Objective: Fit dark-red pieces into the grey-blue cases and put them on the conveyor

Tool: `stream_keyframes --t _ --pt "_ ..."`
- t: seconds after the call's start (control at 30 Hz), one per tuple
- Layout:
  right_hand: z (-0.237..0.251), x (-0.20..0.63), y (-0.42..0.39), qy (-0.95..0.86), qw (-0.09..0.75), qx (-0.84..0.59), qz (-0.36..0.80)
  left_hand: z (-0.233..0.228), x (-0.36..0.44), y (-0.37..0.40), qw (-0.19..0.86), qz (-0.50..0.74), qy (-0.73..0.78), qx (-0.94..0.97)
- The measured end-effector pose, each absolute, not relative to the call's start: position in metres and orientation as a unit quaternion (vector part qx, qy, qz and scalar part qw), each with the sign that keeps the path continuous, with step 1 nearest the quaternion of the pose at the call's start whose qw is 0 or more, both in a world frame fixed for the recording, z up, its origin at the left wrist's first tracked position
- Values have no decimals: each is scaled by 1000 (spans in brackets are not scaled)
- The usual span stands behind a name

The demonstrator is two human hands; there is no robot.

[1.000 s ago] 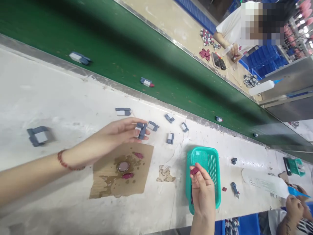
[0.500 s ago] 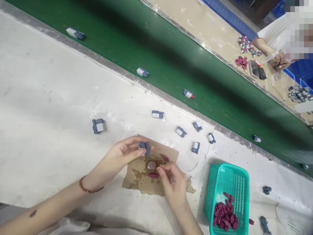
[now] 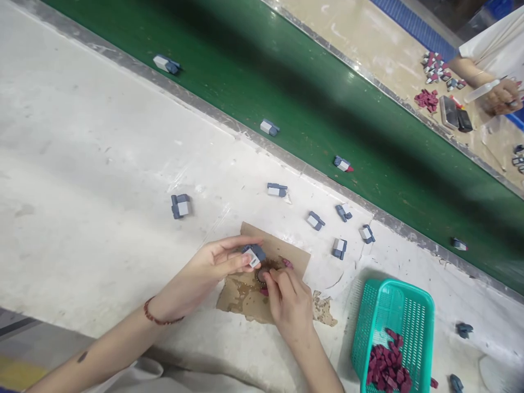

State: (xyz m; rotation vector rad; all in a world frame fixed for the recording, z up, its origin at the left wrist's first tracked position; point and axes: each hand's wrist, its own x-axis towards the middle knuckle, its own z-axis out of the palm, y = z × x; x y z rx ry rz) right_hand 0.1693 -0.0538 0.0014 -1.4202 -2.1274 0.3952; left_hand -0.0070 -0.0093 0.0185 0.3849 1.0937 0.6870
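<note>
White, scuffed workbench (image 3: 82, 180) beside a green conveyor belt (image 3: 311, 103); brown cardboard pad (image 3: 241, 295), stained, at the near edge.

Left hand (image 3: 213, 265): fingers closed round one grey-blue clip part (image 3: 254, 254), held just above the cardboard.
Right hand (image 3: 286, 297): fingertips pinched low over a small round dish (image 3: 262, 273) on the cardboard; what they grip cannot be told.

Progress, judged: one part in hand, being worked.
- Loose grey-blue parts waiting on the bench near the hands: six (image 3: 180, 206).
- Parts lying on the belt: four, one (image 3: 343, 164) showing a red tip.
- Teal basket (image 3: 426, 305): one, holding a heap of dark red pieces (image 3: 387, 368), too many to count.

Far bench: another person's hand (image 3: 501, 97), working apart.
</note>
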Motion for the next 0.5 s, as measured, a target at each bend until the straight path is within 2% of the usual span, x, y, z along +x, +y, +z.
stream_keyframes --t 0.17,0.37,0.43,0.5 --pt "2 168 -53 -787 278 -532 142 18 -12 -12 802 293 491 174" --pt "0 166 -53 -783 282 -535 147 17 -6 -15 754 324 515 246" --pt "1 167 -53 -766 296 -543 176 16 -4 -18 732 326 530 278" --pt "4 170 -52 -702 319 -584 252 15 -3 -21 703 333 545 314"
